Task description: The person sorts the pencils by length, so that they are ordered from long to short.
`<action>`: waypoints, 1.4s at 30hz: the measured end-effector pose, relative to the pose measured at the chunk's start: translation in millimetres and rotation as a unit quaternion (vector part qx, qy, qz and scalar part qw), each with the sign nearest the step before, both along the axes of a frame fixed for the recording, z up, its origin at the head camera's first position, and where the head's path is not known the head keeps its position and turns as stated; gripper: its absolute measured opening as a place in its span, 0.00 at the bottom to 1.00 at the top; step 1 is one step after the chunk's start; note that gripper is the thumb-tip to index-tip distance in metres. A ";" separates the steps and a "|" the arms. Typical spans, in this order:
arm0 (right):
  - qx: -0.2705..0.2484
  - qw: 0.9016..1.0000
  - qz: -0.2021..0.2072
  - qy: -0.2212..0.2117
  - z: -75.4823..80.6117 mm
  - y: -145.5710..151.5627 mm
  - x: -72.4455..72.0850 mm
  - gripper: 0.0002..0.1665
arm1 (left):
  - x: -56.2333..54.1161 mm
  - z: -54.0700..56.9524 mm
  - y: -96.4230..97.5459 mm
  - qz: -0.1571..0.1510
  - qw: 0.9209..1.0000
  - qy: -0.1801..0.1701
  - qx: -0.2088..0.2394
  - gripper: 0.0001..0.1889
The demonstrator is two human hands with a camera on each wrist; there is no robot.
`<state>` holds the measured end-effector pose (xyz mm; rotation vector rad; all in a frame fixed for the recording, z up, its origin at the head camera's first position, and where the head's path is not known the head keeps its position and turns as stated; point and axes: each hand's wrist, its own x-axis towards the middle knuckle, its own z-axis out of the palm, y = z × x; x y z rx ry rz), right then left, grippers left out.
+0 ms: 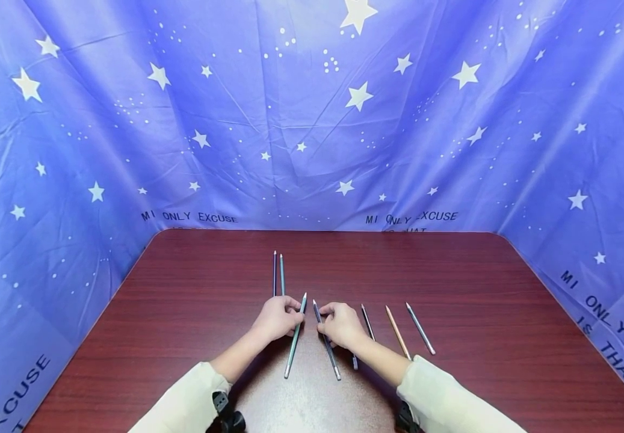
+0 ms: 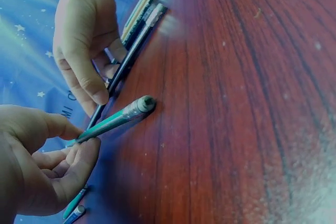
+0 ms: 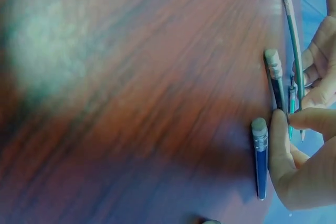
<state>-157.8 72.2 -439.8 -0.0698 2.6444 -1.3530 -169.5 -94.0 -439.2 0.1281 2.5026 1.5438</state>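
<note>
In the head view, my left hand (image 1: 279,319) pinches a green pencil (image 1: 293,350) between thumb and fingers, its tip pointing away and its eraser end toward me. Just to the right, my right hand (image 1: 342,326) pinches a dark pencil (image 1: 331,356) near its middle. The left wrist view shows the green pencil (image 2: 113,121) with its eraser end tilted over the table, close to the dark pencil (image 2: 131,51). A blue pencil (image 3: 261,163) lies beside the right hand's fingers in the right wrist view, mostly hidden under that hand in the head view.
Beyond the left hand lie a purple pencil (image 1: 275,272) and a teal pencil (image 1: 282,273), side by side. Right of the right hand are a black pencil (image 1: 368,322), an orange pencil (image 1: 397,331) and a light blue pencil (image 1: 420,328). A starry blue cloth (image 1: 301,108) surrounds the brown table (image 1: 452,270).
</note>
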 end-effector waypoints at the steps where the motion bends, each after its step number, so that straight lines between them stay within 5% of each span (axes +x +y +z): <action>1: -0.007 1.000 -0.002 -0.006 0.9 0.4 0.4 0.19 | -0.1 0.2 -0.4 0.002 1.000 -0.003 0.008 0.11; 24: -0.149 0.984 -0.012 -0.092 14.9 11.3 -7.2 0.18 | -0.7 1.3 -1.1 0.018 0.996 -0.037 0.075 0.12; 42: -0.229 0.968 -0.045 -0.096 24.5 17.3 -13.4 0.22 | -5.9 3.7 6.1 0.085 0.976 -0.048 0.194 0.16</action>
